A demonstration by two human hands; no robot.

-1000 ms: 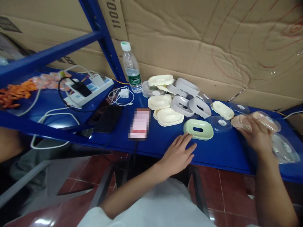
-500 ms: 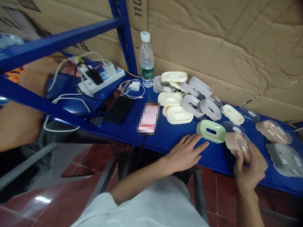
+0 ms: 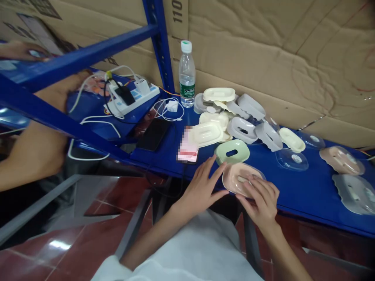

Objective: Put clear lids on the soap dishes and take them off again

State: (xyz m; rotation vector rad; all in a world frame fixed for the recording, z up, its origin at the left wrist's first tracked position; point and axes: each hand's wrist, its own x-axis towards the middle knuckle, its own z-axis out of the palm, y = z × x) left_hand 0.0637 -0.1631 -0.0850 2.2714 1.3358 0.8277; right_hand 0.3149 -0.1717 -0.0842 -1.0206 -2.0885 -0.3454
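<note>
A pink soap dish (image 3: pixel 231 178) with a clear cover lies at the table's front edge, in front of me. My right hand (image 3: pixel 260 197) grips it from the right, fingers over the cover and thumb at the near side. At its left end is my left hand (image 3: pixel 202 186), fingers spread, the fingertips beside or just touching the rim; which of these, I cannot tell. Just behind sits a green soap dish (image 3: pixel 241 149) with a long slot in its base. A loose clear cover (image 3: pixel 285 160) lies to the right of it.
Cream dishes (image 3: pixel 206 134) and grey dishes (image 3: pixel 269 136) are piled at the back, near a water bottle (image 3: pixel 187 78). Further right lie another pink dish (image 3: pixel 334 158) and a grey one (image 3: pixel 348 193). A dark phone (image 3: pixel 154 134), power strip (image 3: pixel 149 93) and another person's arm (image 3: pixel 38 152) are left.
My right hand has brought the pink dish left to my left hand. The green dish has shifted left, and a cream dish now overlaps the blurred-out phone-like item.
</note>
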